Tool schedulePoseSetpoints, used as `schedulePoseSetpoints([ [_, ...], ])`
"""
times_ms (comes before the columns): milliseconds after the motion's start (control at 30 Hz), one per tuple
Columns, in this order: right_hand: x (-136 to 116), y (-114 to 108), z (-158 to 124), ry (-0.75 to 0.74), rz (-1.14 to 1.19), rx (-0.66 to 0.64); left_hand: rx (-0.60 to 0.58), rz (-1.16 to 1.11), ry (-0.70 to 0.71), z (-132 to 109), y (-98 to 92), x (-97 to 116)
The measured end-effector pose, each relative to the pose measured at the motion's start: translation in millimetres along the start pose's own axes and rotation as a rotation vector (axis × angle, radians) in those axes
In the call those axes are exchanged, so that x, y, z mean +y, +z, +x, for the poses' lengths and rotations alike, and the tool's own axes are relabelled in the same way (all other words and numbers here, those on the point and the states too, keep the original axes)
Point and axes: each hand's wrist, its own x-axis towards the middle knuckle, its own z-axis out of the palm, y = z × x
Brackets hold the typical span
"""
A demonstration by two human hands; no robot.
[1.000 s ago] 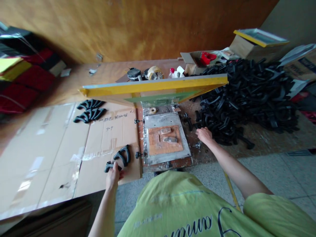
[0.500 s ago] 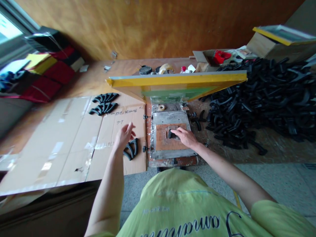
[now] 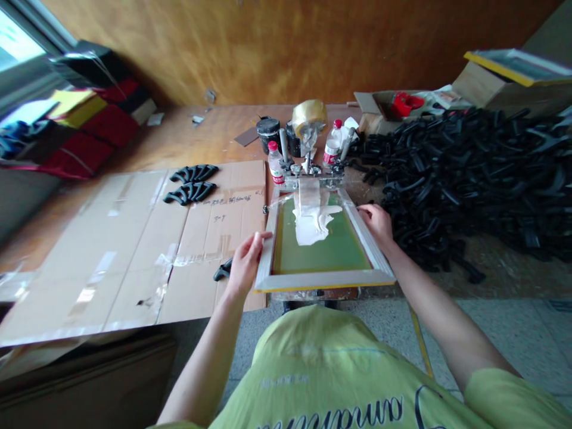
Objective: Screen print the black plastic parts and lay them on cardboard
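A screen-printing frame lies lowered over the plate in front of me, its mesh green. A patch of white ink spreads over the mesh near its far end. My left hand is closed on the frame's left edge, fingers pinching the rim. On the right edge my right hand grips with bent fingers, partly tucked under. Partly hidden behind my left hand, a black curved handle-like part lies on the cardboard. The frame covers the plate below it.
Two rows of black curved parts lie on the cardboard sheet at left. A large heap of similar parts fills the right. Bottles, a black tub and a tape roll stand behind the frame clamp.
The frame has swung down from its raised tilt over the plate. Both hands have moved onto its sides; my right hand has left the small black part on the plate.
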Motion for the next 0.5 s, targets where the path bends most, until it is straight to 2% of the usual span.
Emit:
schedulePoseSetpoints([
  [33, -6.5, -3.2, 9.6, -0.016, 0.01, 0.031, -0.021, 0.013, -0.056, -3.7, -1.8, -19.6],
  [100, -31.7, -1.2, 25.9, -0.147, 0.008, 0.046, -0.027, 0.072, -0.112, -4.8, -2.5, -54.1],
  [200, -78.4, 16.6, 38.5, -0.386, -0.115, -0.064, 0.008, 0.201, -0.138, 2.2, -0.3, -86.3],
  [267, -99.2, 30.5, 37.8, -0.44, -0.225, -0.187, 0.017, 0.251, -0.143, 6.9, 0.6, -95.0],
  [333, -106.8, 40.7, 29.6, -0.432, -0.296, -0.312, 0.013, 0.292, -0.133, 9.5, 0.3, -97.9],
  [433, -101.6, 44.2, 6.4, -0.452, -0.351, -0.427, 0.002, 0.347, -0.124, 10.1, -1.8, -99.4],
  [500, -94.7, 38.3, -10.7, -0.545, -0.366, -0.47, -0.001, 0.364, -0.118, 9.6, -3.2, -100.8],
])
